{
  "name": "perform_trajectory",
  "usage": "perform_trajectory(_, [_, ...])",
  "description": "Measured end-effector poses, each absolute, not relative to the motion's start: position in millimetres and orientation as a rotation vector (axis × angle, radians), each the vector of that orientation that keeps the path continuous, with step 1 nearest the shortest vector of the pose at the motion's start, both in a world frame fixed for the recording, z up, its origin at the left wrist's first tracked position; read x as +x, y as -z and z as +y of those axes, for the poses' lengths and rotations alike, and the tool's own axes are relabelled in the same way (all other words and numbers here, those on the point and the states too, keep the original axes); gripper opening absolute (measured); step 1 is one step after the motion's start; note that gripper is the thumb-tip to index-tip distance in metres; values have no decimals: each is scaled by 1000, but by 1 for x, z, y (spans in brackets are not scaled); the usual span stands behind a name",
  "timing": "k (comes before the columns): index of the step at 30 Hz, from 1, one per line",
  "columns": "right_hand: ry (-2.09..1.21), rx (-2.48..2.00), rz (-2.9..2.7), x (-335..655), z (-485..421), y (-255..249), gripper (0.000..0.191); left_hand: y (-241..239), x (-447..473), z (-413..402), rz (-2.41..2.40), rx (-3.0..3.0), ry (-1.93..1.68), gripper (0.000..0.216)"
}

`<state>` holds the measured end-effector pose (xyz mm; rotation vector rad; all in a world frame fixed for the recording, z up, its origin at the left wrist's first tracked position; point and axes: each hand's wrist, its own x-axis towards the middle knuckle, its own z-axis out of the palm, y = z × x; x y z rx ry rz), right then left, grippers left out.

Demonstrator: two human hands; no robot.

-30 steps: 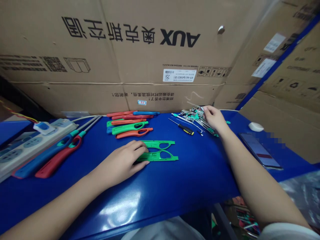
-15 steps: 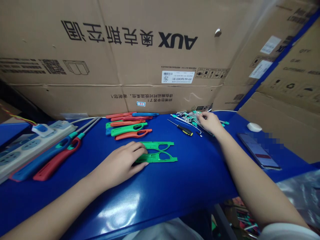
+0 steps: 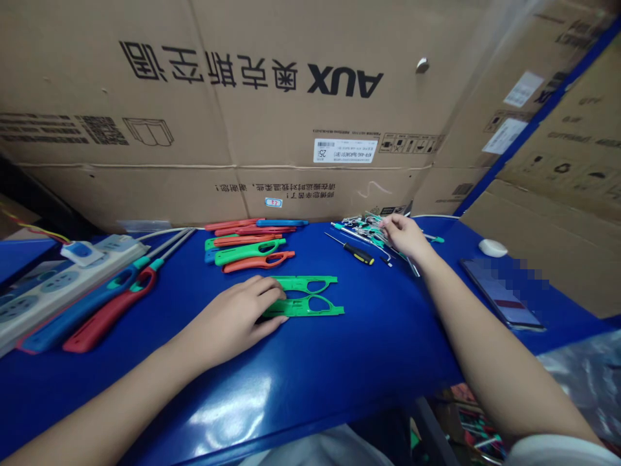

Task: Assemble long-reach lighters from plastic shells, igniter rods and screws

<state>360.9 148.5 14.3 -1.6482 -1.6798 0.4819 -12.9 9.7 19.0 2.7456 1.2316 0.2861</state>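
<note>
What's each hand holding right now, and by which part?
The left hand lies flat on the left ends of the two green shells, pressing, not gripping. The right hand reaches into the parts pile; any grip there cannot be told.

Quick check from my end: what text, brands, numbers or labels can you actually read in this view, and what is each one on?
"AUX", upside down, with large Chinese characters beside it: big cardboard box.
"25": white barcode label on that box; its finer print is too small to read.
Small line of Chinese print lower on the box: too small to read.
Labels on the right-hand boxes: blurred, unreadable.
Phone screen: pixelated over.
</note>
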Motion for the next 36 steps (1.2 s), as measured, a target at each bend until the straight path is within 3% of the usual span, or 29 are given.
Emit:
perform_trajectory(9, [-541, -1551, -1798, 351, 140, -23, 31, -19, -16, 11, 1254, 2662, -378, 17])
perform_trajectory(18, [-865, -1326, -2247, 321, 107, -35, 29, -19, -23, 15, 1342, 2610, -321, 22])
perform_trajectory(22, [-647, -1278, -2509, 314, 100, -32, 17, -19, -25, 16, 1370, 2625, -287, 22])
perform_trajectory(27, [-544, -1159, -2536, 316, 100, -34, 21, -19, -25, 16, 1392, 2647, -237, 25])
perform_trajectory(31, [-166, -1250, -2491, 323, 105, -36, 13, -19, -26, 17, 1402, 2648, -230, 28])
perform_trajectory(36, [-152, -1583, -2504, 332, 110, -32, 28, -19, -26, 17, 1392, 2634, -247, 27])
